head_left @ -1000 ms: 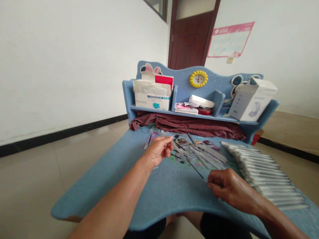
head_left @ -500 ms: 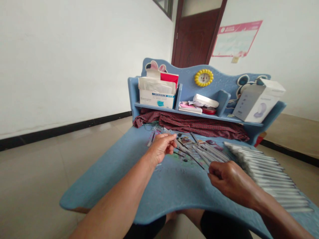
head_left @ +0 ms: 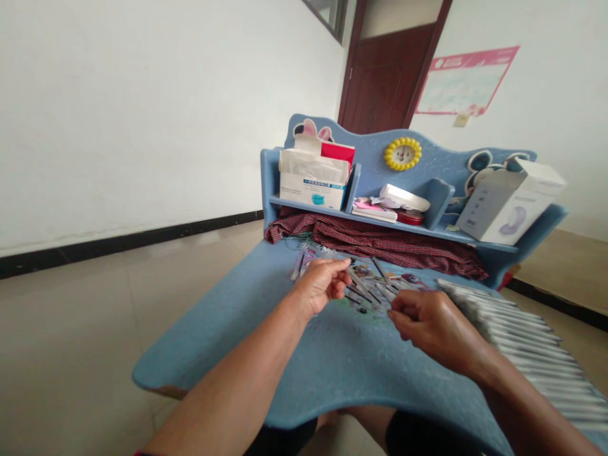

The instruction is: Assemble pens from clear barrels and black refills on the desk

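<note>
My left hand (head_left: 327,282) is closed in a pinch over the middle of the blue desk, on the near end of a clear pen barrel (head_left: 357,278). To its right, my right hand (head_left: 427,316) is closed, thumb against the bent forefinger, at the end of a thin pen refill whose length is mostly hidden now. Beneath and behind both hands lies a loose heap of clear tubes and dark refills (head_left: 380,269). A small black cap (head_left: 362,310) rests on the desk between them. Right of my right hand, many pens (head_left: 517,335) lie side by side in a row.
The blue desk (head_left: 213,335) has a curved near edge. A checked red cloth (head_left: 380,244) is bunched under the rear shelf. On the shelf are a mask box (head_left: 311,190), papers (head_left: 373,212), a red tin (head_left: 410,218) and a white box (head_left: 513,202). A yellow clock (head_left: 403,154) hangs above.
My right hand has come closer to my left, and the dark refill between them shows less. The whole view has shifted, so the desk sits further right.
</note>
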`<state>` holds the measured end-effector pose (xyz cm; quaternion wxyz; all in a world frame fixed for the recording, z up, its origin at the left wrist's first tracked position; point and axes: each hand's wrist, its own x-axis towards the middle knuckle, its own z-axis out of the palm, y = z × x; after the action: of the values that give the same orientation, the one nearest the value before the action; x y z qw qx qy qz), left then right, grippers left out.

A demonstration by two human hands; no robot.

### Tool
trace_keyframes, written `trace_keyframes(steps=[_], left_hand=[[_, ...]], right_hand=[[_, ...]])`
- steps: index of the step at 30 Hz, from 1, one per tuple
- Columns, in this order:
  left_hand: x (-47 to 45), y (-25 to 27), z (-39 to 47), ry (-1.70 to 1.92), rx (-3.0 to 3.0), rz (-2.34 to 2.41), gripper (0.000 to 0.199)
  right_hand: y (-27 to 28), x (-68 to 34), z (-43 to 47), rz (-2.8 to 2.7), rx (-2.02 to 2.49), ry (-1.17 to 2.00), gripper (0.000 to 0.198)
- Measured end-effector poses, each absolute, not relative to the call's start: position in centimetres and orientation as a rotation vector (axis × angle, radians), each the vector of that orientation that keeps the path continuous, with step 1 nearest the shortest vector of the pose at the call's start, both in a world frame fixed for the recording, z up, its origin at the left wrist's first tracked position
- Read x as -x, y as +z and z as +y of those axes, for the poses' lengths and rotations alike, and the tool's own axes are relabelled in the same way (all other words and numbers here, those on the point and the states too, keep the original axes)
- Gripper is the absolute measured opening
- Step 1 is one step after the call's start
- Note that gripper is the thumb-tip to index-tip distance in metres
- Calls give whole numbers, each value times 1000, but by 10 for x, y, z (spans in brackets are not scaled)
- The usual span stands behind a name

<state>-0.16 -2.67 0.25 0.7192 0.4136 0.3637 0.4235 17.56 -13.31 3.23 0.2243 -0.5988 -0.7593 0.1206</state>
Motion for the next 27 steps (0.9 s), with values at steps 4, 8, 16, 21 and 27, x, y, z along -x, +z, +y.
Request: trace_keyframes(steps=[4,8,16,21,27], left_hand=[[2,6,-29,904,-793,748,15],[1,8,-31,895,-691,682,18],[4,11,-28,997,-561,556,21],[8,13,-24,1089,-497,549,23],[7,12,-25,1048,-559,579,23]], right_hand=[[29,-167,-114,-2020,1482,325,24],[22,-160,-92,-1913,1298,268,24],[22,-159,-78,-1817,1305,452,39],[4,-170,-76,-2309,1707,338,15],[-14,-166,-75,-2511,1843,177,17]])
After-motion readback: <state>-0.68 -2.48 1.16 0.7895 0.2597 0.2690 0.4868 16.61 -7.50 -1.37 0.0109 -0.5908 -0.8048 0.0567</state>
